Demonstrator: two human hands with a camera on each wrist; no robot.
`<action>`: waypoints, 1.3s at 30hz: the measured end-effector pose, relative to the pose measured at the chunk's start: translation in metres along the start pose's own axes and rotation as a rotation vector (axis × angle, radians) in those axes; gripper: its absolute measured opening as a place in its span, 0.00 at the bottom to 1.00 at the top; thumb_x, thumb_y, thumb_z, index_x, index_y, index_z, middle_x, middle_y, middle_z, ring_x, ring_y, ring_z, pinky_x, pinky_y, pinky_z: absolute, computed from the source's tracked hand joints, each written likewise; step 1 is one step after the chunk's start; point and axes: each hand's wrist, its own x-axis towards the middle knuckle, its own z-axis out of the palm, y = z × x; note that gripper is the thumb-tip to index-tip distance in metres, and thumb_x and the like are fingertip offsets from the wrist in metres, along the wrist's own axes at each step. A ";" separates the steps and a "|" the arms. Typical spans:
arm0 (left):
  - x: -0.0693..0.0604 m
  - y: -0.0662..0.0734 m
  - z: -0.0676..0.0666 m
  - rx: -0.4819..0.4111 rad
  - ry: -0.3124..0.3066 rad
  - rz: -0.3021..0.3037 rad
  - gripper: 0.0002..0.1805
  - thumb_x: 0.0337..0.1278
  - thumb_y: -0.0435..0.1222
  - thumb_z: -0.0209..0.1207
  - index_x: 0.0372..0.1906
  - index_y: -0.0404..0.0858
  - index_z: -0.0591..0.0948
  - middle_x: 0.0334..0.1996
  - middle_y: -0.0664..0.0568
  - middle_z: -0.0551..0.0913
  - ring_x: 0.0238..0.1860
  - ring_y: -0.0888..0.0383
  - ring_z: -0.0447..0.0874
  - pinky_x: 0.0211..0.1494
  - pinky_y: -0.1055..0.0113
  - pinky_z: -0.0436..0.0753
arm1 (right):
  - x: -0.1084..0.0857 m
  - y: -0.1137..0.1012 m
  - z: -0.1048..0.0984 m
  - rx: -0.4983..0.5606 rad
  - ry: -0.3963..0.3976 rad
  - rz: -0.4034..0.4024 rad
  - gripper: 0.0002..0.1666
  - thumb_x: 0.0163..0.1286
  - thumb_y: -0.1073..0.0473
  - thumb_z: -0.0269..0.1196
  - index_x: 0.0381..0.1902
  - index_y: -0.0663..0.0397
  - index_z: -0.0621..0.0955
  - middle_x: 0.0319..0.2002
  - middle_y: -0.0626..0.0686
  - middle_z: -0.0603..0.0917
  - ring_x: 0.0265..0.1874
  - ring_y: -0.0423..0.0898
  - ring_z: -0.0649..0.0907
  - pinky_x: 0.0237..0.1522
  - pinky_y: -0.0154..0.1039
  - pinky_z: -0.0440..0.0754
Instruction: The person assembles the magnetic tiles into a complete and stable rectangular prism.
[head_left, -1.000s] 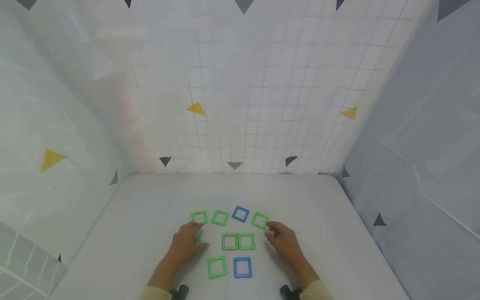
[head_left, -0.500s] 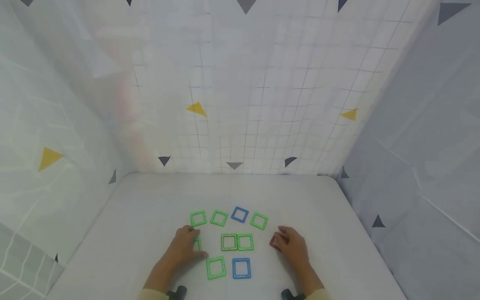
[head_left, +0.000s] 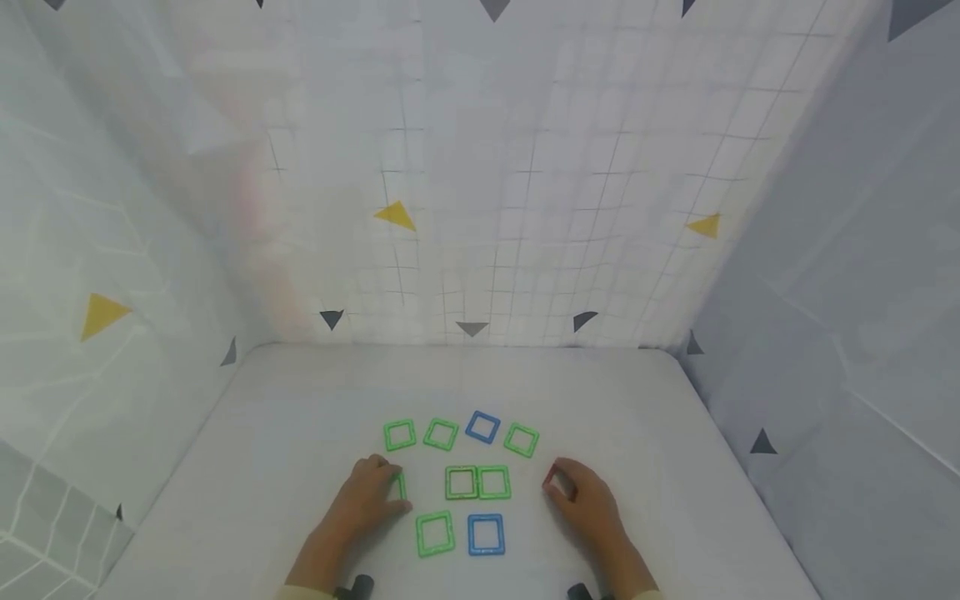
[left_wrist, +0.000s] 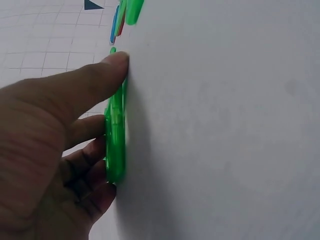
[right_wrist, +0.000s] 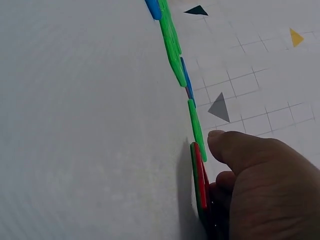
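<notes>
In the head view my left hand [head_left: 365,497] spans a green square frame tile [head_left: 402,486], mostly hidden under it. The left wrist view shows the thumb on one edge of this green tile [left_wrist: 116,135] and fingertips at its opposite side. On the right, my right hand [head_left: 588,500] holds a red square frame tile [head_left: 551,477] by its edges between thumb and fingers. Seen from the right wrist, the red tile [right_wrist: 201,185] has a green layer against its table side. The rest of that tile is hidden by the hand.
Between the hands lie two adjoining green tiles [head_left: 477,482]. Behind them is a loose row of green tiles [head_left: 400,435] with one blue tile [head_left: 483,427]. Nearer me lie a green tile [head_left: 435,533] and a blue tile [head_left: 486,534]. Walls surround the white table [head_left: 300,392].
My right hand has moved away from the back-right green tile, rightward and slightly nearer me; the red tile has come into sight at its fingers. The left hand has shifted slightly nearer me.
</notes>
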 end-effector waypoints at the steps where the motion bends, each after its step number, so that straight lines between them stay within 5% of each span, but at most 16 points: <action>1: 0.000 0.000 0.000 0.000 0.005 0.002 0.37 0.39 0.55 0.75 0.57 0.43 0.82 0.48 0.55 0.77 0.46 0.58 0.73 0.59 0.56 0.81 | 0.000 0.001 0.000 -0.002 -0.001 0.000 0.32 0.62 0.44 0.71 0.62 0.46 0.79 0.62 0.51 0.81 0.58 0.51 0.80 0.66 0.58 0.75; 8: 0.001 0.000 0.003 -0.018 0.019 0.006 0.37 0.40 0.57 0.74 0.57 0.45 0.81 0.50 0.55 0.78 0.50 0.56 0.76 0.63 0.53 0.79 | -0.002 -0.002 -0.002 0.024 -0.007 -0.028 0.33 0.62 0.45 0.71 0.63 0.46 0.78 0.66 0.50 0.78 0.67 0.53 0.75 0.69 0.58 0.71; 15: -0.001 0.005 0.001 -0.126 0.067 0.018 0.36 0.41 0.57 0.75 0.57 0.46 0.80 0.48 0.57 0.80 0.52 0.56 0.79 0.65 0.52 0.78 | -0.004 -0.015 -0.006 -0.003 -0.028 -0.122 0.36 0.62 0.45 0.71 0.66 0.45 0.76 0.68 0.46 0.76 0.73 0.49 0.67 0.73 0.55 0.65; 21: -0.001 0.014 0.000 -0.304 0.064 -0.054 0.35 0.44 0.54 0.74 0.58 0.47 0.78 0.51 0.57 0.81 0.54 0.55 0.80 0.62 0.51 0.81 | -0.005 -0.039 -0.002 0.061 -0.106 -0.136 0.36 0.61 0.46 0.72 0.67 0.44 0.76 0.67 0.45 0.77 0.68 0.49 0.74 0.69 0.54 0.72; 29: 0.002 0.015 0.014 -0.564 0.006 -0.005 0.33 0.48 0.52 0.73 0.59 0.46 0.76 0.55 0.51 0.80 0.61 0.48 0.78 0.65 0.50 0.79 | -0.006 -0.045 0.010 0.059 -0.213 -0.250 0.38 0.65 0.38 0.67 0.70 0.43 0.73 0.68 0.42 0.75 0.72 0.49 0.69 0.72 0.56 0.68; 35: 0.003 0.018 0.021 -0.595 0.001 0.009 0.33 0.47 0.54 0.72 0.59 0.48 0.77 0.58 0.53 0.80 0.65 0.48 0.76 0.68 0.51 0.76 | -0.006 -0.052 0.009 0.051 -0.284 -0.232 0.41 0.62 0.34 0.67 0.71 0.37 0.72 0.69 0.38 0.73 0.72 0.47 0.68 0.72 0.56 0.68; 39: 0.006 0.021 0.025 -0.588 0.007 0.011 0.33 0.47 0.55 0.72 0.59 0.51 0.77 0.59 0.55 0.80 0.67 0.50 0.74 0.70 0.52 0.75 | -0.005 -0.060 0.009 0.076 -0.309 -0.290 0.42 0.61 0.35 0.68 0.71 0.38 0.72 0.69 0.38 0.74 0.72 0.47 0.69 0.71 0.56 0.69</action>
